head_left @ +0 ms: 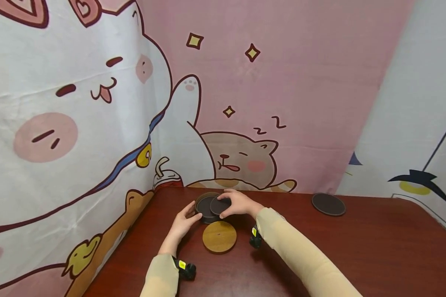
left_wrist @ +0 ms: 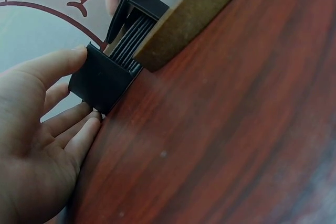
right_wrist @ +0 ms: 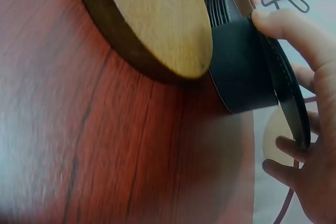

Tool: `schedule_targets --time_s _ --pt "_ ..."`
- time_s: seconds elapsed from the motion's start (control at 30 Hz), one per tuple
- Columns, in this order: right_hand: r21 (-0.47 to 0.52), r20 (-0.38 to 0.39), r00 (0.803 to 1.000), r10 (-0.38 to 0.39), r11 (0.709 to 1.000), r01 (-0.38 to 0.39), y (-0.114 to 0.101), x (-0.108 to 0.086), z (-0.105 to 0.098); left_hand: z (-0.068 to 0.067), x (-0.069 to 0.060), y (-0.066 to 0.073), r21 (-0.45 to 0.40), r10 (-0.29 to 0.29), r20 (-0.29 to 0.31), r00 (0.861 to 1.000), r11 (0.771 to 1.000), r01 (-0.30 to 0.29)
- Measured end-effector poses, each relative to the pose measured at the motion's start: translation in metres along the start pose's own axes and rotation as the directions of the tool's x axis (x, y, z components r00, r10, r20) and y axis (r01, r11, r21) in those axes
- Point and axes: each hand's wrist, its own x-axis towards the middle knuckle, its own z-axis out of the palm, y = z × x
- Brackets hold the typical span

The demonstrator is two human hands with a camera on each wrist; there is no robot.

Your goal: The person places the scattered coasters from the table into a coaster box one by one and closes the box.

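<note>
Our right grip (head_left: 238, 203) pinches a dark disc (head_left: 218, 206) between thumb and fingers, just above the lower centre of the head view, and our left grip (head_left: 185, 225) holds the side of the round holder (left_wrist: 100, 80) with thumb and fingers spread around its wall. We see that the disc is thin, round and nearly black, with a line of pale stitching along its edge in the right wrist view. It tilts over the right part of the holder's mouth; whether it touches the rim we cannot tell. The holder is black and smooth outside, with a brown lining, and its wall has a gap on the near side. Through that gap, in the upper left of the left wrist view, we make out a stack of thin dark discs (left_wrist: 131, 45).

Just in front of the holder lies a thick wooden disc (head_left: 219, 236), honey-brown with a small mark at its middle; it hides part of the holder from both wrist views. Well apart, at the right of the head view, a dark round mat (head_left: 328, 204) lies flat near the far edge of the reddish-brown counter (head_left: 357, 247). Behind, we face a pink and white backdrop (head_left: 301, 82) with cartoon animals.
</note>
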Motion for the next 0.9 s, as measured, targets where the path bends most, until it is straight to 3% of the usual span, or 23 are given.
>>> schedule_targets --time_s 0.23,0.57,0.9 --pt "-0.035 -0.007 1.0 0.021 0.999 -0.021 -0.009 0.005 0.006 0.001 0.0 0.003 -0.016 -0.008 0.035 0.999 1.0 0.008" --pt "-0.048 0.017 1.0 -0.012 0.999 0.013 -0.016 0.012 0.016 0.002 0.001 0.002 0.017 0.019 0.0 1.0 1.0 -0.019" --pt "-0.064 0.041 0.999 -0.014 0.998 0.017 -0.015 0.009 0.024 0.0 0.0 -0.001 0.029 0.011 -0.011 1.0 1.0 -0.01"
